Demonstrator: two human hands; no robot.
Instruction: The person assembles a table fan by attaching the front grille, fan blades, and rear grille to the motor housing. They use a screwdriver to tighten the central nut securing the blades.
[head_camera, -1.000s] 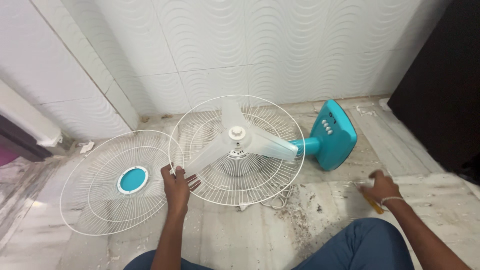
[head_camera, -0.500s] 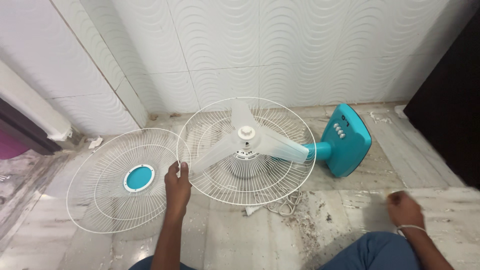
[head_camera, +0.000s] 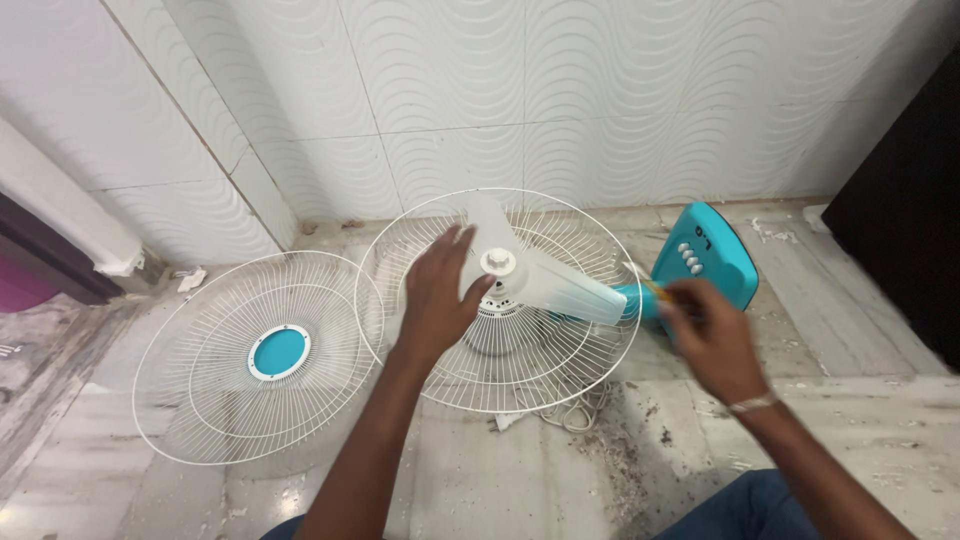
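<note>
your left hand (head_camera: 437, 295) lies spread over the middle of the fan, fingers open and fanned out, the palm over one translucent white blade (head_camera: 545, 280) just left of the round white hub cap (head_camera: 496, 260). its grip is open; it closes on nothing, and whether the palm actually presses on the blade you cannot tell from here. your right hand (head_camera: 708, 335) hovers at the right rim of the rear wire guard (head_camera: 520, 375), near the teal neck of the fan, and its grip is closed around a small yellow-handled tool (head_camera: 655, 290) whose tip pokes out past the fingers toward the guard; the hand is blurred, so the tool's kind stays unclear. a thin bangle sits on that wrist.

the fan lies on its back on the floor (head_camera: 480, 480), blades up inside the rear guard, its teal base (head_camera: 705, 262) with a row of white buttons tipped up to the right, close to the wall. the detached front wire guard (head_camera: 200, 390), with its teal round centre disc, lies flat on the floor to the left, its rim touching or overlapping the rear guard's rim. a white cord (head_camera: 570, 410) is bunched under the near edge of the rear guard. the marble floor is speckled with dirt and debris near your knee (head_camera: 750, 505), clad in blue.
</note>
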